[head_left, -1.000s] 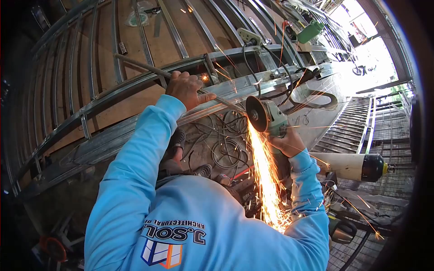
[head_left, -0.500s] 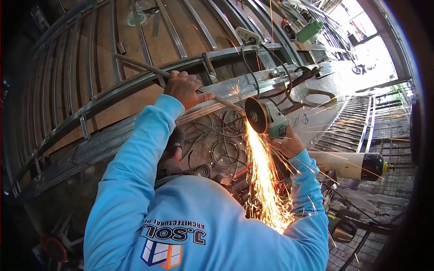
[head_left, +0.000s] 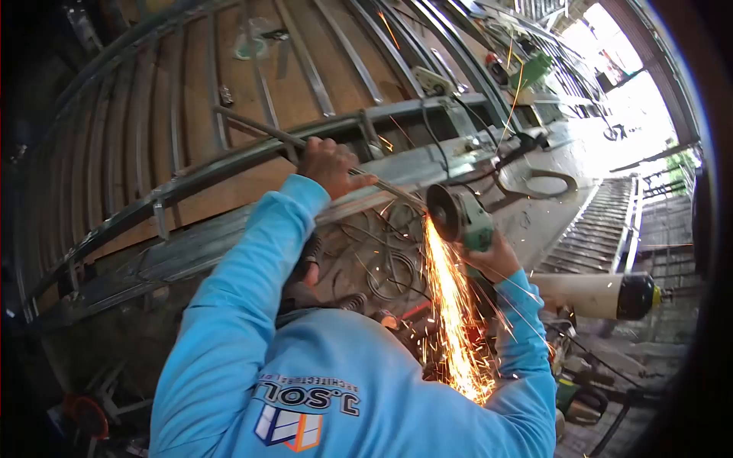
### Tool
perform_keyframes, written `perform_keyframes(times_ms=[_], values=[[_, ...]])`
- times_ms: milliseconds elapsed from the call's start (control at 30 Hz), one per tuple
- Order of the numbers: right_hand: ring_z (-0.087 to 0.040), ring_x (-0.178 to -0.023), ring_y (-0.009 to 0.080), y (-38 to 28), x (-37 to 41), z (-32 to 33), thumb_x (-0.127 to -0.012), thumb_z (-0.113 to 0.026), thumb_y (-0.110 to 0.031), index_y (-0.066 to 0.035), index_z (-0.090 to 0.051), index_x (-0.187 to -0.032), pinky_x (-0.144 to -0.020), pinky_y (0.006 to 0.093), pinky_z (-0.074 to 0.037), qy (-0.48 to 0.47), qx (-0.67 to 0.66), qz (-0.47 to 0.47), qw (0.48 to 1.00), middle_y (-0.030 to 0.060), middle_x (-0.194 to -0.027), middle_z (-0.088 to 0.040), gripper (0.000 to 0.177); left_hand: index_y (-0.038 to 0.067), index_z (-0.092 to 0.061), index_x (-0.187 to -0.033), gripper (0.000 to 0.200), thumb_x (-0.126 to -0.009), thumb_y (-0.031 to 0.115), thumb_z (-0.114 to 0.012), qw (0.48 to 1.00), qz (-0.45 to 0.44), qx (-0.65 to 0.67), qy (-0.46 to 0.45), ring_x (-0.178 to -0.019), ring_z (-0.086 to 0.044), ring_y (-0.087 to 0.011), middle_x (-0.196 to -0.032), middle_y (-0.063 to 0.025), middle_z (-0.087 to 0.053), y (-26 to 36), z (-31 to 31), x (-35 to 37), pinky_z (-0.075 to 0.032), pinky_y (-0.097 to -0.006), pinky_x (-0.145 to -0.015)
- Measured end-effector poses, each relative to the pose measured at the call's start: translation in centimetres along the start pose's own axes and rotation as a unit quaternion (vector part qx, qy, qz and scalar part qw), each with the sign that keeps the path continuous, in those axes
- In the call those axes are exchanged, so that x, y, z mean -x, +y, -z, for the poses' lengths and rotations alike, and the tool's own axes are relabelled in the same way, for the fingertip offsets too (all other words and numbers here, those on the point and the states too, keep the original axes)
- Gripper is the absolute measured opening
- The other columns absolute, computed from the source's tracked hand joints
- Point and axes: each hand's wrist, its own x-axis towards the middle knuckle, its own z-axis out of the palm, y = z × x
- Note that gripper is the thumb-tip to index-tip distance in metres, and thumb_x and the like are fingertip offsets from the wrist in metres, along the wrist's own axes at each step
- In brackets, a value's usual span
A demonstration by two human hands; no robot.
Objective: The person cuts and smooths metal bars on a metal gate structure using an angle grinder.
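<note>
My left hand is wrapped around a long thin metal rod, its thumb stretched along it toward the right. The rod slants across the welded frame, and its right end meets the disc of an angle grinder. My right hand grips the grinder's body from below and behind. Where disc and rod meet, a bright stream of sparks pours down toward my right forearm. The rod's far left end rests over the frame's bars.
A large barred metal frame lies on the left over brown board. Coiled cables are on the floor below the rod. A pale gas cylinder lies at right, near a second barred frame. A green bottle stands at the back.
The view has shifted slightly, so the hands, rod and frame appear farther right and lower. The grinder stays against the rod's end, and the spark stream looks narrower.
</note>
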Motion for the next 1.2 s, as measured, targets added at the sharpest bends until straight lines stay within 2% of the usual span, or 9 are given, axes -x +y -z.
perform_keyframes(times_ms=[100,167,300,333,433,567,667,1000,1200], values=[[-0.067,-0.094,0.0196,2.6,-1.0,-0.3,-0.079,-0.082,-0.02,-0.002,-0.054,-0.128,-0.085,0.0345,-0.053,0.023,0.045,0.094,0.994,0.0098,-0.106,-0.069,0.059,0.015,-0.078,-0.085,0.069,-0.087,0.077,-0.047,0.999,0.001,-0.035,-0.033,-0.094,-0.061,-0.0258,-0.09,-0.0073,-0.07,-0.4,0.2,-0.1,-0.039,-0.0461,-0.086],[-0.067,-0.096,0.0226,4.3,-0.9,-0.1,-0.077,-0.082,-0.021,-0.002,-0.055,-0.128,-0.087,0.0357,-0.053,0.019,0.019,0.106,0.994,0.0116,-0.106,-0.069,0.061,0.014,-0.078,-0.087,0.071,-0.086,0.078,-0.047,0.998,0.002,-0.04,-0.048,-0.095,-0.061,-0.0263,-0.091,-0.0077,-0.07,-0.6,0.3,-0.3,-0.039,-0.0455,-0.087],[-0.068,-0.1,0.0277,2.2,0.1,0.1,-0.075,-0.08,-0.019,-0.002,-0.055,-0.13,-0.09,0.0373,-0.052,0.032,0.015,0.121,0.992,0.0147,-0.111,-0.069,0.063,0.011,-0.078,-0.091,0.069,-0.085,0.076,-0.052,0.999,0.005,-0.014,-0.041,-0.099,-0.06,-0.0299,-0.094,-0.0088,-0.069,-2.3,-0.1,-0.4,-0.037,-0.0466,-0.094],[-0.068,-0.101,0.0284,2.9,-0.1,0.0,-0.075,-0.08,-0.019,-0.002,-0.055,-0.13,-0.092,0.0375,-0.051,0.038,0.023,0.116,0.992,0.0155,-0.112,-0.069,0.063,0.012,-0.077,-0.089,0.067,-0.085,0.074,-0.054,1.0,0.001,-0.004,0.015,-0.098,-0.06,-0.0293,-0.091,-0.008,-0.069,-3.0,-1.2,-0.3,-0.037,-0.0475,-0.093],[-0.066,-0.107,0.0307,1.2,0.2,0.2,-0.073,-0.079,-0.022,-0.001,-0.054,-0.132,-0.096,0.038,-0.049,0.057,-0.018,0.122,0.991,0.0188,-0.115,-0.068,0.067,0.011,-0.074,-0.081,0.062,-0.085,0.071,-0.056,1.0,0.007,-0.024,-0.003,-0.093,-0.059,-0.0282,-0.085,-0.0066,-0.067,-2.9,0.0,-0.6,-0.038,-0.0477,-0.089],[-0.064,-0.108,0.0288,-0.4,-1.1,0.5,-0.072,-0.08,-0.026,0.0,-0.054,-0.132,-0.098,0.037,-0.047,0.027,0.008,0.07,0.997,0.0188,-0.115,-0.068,0.07,0.01,-0.071,-0.077,0.061,-0.084,0.07,-0.059,0.998,0.004,-0.03,0.053,-0.089,-0.059,-0.0283,-0.08,-0.0063,-0.064,-3.3,-0.2,-0.8,-0.039,-0.0469,-0.086],[-0.064,-0.108,0.0285,-0.8,-1.9,0.1,-0.072,-0.079,-0.026,0.0,-0.053,-0.133,-0.098,0.0362,-0.047,0.028,-0.019,0.1,0.994,0.0185,-0.116,-0.068,0.071,0.01,-0.071,-0.076,0.061,-0.082,0.07,-0.061,0.999,0.021,-0.019,0.041,-0.089,-0.059,-0.0283,-0.08,-0.0062,-0.064,-3.2,0.2,-0.9,-0.039,-0.0464,-0.086],[-0.064,-0.104,0.0251,-1.7,-3.7,0.3,-0.075,-0.08,-0.026,0.0,-0.052,-0.134,-0.096,0.0363,-0.048,0.01,-0.002,0.091,0.996,0.0148,-0.114,-0.069,0.07,0.01,-0.073,-0.079,0.064,-0.081,0.073,-0.06,0.998,0.043,-0.035,-0.002,-0.092,-0.057,-0.0271,-0.081,-0.0059,-0.066,-3.2,0.5,-1.1,-0.037,-0.045,-0.089],[-0.063,-0.104,0.0219,-1.9,-4.4,-0.2,-0.076,-0.081,-0.027,0.0,-0.054,-0.131,-0.096,0.0351,-0.048,-0.018,-0.063,0.09,0.994,0.0131,-0.114,-0.068,0.066,0.009,-0.074,-0.081,0.073,-0.083,0.079,-0.053,0.999,0.041,-0.028,0.001,-0.091,-0.058,-0.0252,-0.082,-0.0061,-0.066,-3.3,0.5,-1.1,-0.039,-0.0436,-0.09]])
